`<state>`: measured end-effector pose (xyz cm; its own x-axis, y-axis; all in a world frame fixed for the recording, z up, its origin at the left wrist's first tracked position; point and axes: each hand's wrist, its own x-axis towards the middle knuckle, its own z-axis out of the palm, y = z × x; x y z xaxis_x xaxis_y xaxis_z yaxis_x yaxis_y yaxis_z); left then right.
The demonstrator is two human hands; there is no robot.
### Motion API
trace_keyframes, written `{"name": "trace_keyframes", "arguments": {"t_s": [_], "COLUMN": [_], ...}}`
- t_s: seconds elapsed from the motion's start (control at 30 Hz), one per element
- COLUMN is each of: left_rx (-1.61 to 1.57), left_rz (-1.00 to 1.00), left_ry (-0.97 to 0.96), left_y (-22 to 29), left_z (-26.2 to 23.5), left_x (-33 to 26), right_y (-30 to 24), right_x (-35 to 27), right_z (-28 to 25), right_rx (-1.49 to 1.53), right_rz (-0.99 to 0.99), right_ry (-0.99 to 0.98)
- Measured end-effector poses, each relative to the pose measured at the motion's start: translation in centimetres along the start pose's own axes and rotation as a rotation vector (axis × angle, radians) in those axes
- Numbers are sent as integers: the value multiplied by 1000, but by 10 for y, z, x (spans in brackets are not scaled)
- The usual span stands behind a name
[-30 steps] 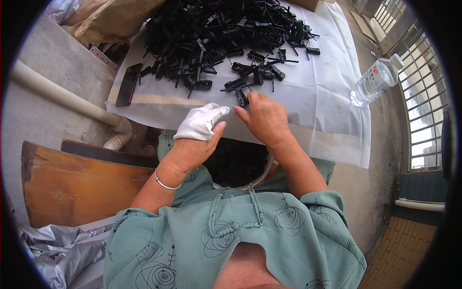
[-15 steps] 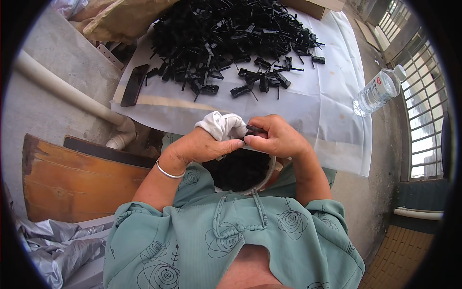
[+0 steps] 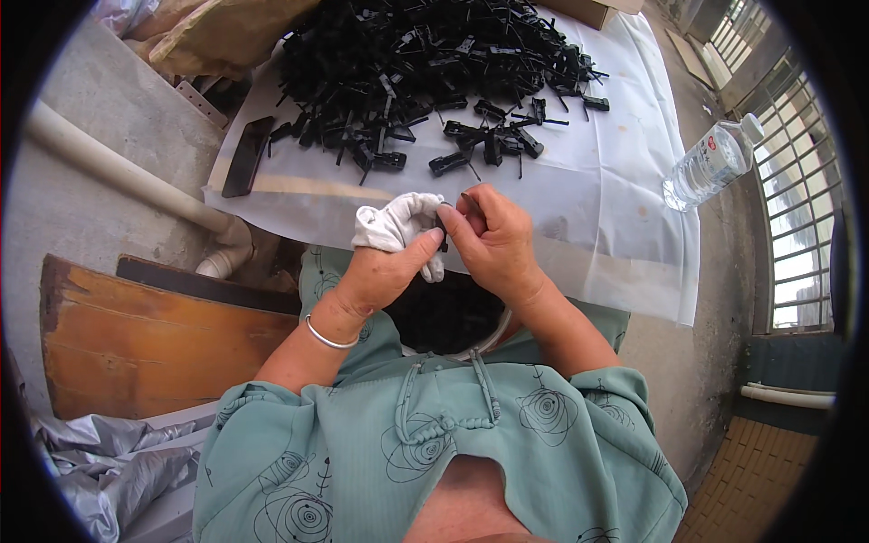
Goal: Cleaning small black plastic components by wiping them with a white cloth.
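My left hand (image 3: 385, 258), its fingers in a white cloth glove (image 3: 398, 222) and its thumb bare, pinches a small black plastic part (image 3: 444, 239). Most of that part is hidden by the fingers. Close against it on the right, my right hand (image 3: 501, 242) is bare and closed, thumb and bent fingers around a thin dark piece (image 3: 469, 201) whose kind I cannot make out. Below both hands, between my knees, stands a white-rimmed bucket (image 3: 496, 338) holding black pieces (image 3: 444, 312). A large heap of black plastic parts (image 3: 425, 72) with thin stems lies on the table ahead.
White sheeting covers the table (image 3: 606, 199). A dark phone (image 3: 247, 157) lies at its left edge, a clear plastic bottle (image 3: 711, 167) stands on the right. A cardboard box (image 3: 584, 11) sits at the back. Left are a pipe (image 3: 127, 176) and a wooden board (image 3: 163, 339).
Both hands have risen slightly away from the bucket. My right hand has turned upward, fingertips now pointing toward the table, and the left glove shows more openly.
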<state>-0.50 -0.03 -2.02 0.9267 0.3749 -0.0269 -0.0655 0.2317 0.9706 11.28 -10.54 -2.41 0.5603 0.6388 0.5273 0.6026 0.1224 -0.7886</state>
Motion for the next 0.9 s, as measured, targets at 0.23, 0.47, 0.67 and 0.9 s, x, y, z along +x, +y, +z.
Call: {"name": "trace_keyframes", "arguments": {"t_s": [0.23, 0.47, 0.67, 0.9], "left_rx": [328, 810, 807, 794], "left_rz": [137, 484, 381, 432], "left_ry": [255, 285, 299, 282], "left_y": [-4, -9, -14, -5], "left_z": [11, 10, 7, 13], "left_x": [2, 1, 0, -2], "right_y": [12, 12, 17, 15], "right_x": [2, -8, -12, -9], "right_z": [-14, 5, 19, 5], "right_rx": [220, 196, 325, 300], "right_rz": [162, 195, 282, 262], "right_ry": [-324, -315, -256, -344]}}
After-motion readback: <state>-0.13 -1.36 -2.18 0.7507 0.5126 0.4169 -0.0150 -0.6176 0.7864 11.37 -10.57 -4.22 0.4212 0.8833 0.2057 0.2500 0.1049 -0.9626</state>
